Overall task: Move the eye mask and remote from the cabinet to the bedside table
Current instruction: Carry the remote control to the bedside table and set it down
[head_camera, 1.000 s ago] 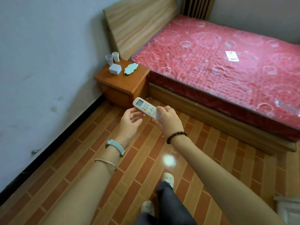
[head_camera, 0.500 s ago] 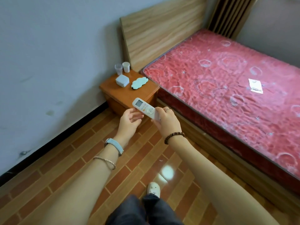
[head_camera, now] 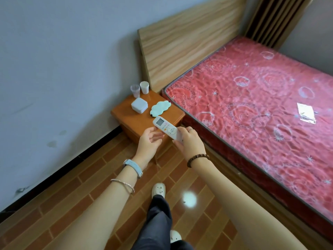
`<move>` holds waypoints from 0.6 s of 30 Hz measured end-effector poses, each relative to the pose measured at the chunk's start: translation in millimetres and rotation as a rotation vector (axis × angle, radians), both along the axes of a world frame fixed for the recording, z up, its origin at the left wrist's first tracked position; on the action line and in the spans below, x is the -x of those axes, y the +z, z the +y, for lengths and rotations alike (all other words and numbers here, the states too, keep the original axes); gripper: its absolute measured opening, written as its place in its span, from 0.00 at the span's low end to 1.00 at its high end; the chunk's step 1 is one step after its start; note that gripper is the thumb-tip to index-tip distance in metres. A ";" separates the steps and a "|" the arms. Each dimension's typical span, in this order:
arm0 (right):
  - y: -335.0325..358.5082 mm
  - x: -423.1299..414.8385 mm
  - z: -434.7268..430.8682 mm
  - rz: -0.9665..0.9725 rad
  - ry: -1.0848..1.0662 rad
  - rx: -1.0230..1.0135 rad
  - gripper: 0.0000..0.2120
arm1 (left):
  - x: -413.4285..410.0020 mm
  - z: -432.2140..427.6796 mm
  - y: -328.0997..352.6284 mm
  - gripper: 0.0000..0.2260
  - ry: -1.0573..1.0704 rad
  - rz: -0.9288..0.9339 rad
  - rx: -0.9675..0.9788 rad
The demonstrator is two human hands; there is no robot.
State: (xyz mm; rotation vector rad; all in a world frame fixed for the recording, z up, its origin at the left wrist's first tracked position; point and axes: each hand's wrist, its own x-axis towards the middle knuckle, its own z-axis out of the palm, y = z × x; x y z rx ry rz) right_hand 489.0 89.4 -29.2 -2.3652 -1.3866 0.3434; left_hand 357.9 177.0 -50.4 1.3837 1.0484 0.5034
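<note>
Pinching lower end of remote [head_camera: 165, 128] with right hand [head_camera: 191, 143], fingers curled round its edges. Held in air over front edge of table [head_camera: 126, 114], screen end toward mask [head_camera: 160, 108]. Cupping left hand [head_camera: 149, 143] just beside remote, palm up, fingers loosely bent, slightly spread; contact unclear. Lying flat on table: mask, beside white box [head_camera: 139, 105], 2 cups [head_camera: 135, 90] behind.

The remote [head_camera: 164, 127] is white and slim, face up, with a small grey screen at its far end and buttons below. The right hand [head_camera: 191, 141] grips its near end, holding it over the near edge of the worktop [head_camera: 126, 112]. The eye mask [head_camera: 161, 107], pale mint and cloud-shaped, lies flat on the worktop just beyond the remote.
</note>
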 end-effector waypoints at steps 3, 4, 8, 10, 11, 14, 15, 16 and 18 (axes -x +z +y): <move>-3.2 -20.9 42.6 0.007 -0.005 0.020 0.21 | -21.6 40.9 -4.8 0.20 -0.007 -0.003 0.009; -4.0 -27.3 57.4 0.010 -0.007 0.028 0.21 | -28.0 54.4 -6.9 0.20 -0.002 -0.004 0.022; -14.9 -47.2 110.4 0.035 -0.019 0.059 0.21 | -47.2 104.8 -17.6 0.19 -0.005 0.030 0.062; -24.8 -54.3 133.2 0.051 -0.020 0.071 0.21 | -54.9 128.5 -23.5 0.18 -0.005 0.047 0.077; -30.2 -56.9 143.7 0.061 -0.022 0.078 0.21 | -58.0 138.9 -26.5 0.19 0.000 0.057 0.088; -47.9 -62.3 174.4 0.107 -0.037 0.104 0.20 | -64.1 166.6 -39.4 0.20 0.019 0.087 0.126; -54.0 -63.2 183.1 0.119 -0.043 0.110 0.20 | -65.4 173.8 -43.7 0.21 0.017 0.094 0.140; -59.7 -63.8 190.6 0.127 -0.045 0.115 0.20 | -65.9 179.9 -47.9 0.22 0.018 0.097 0.155; -75.7 -65.9 213.8 0.133 -0.024 0.137 0.20 | -66.6 197.5 -61.4 0.23 0.050 0.105 0.190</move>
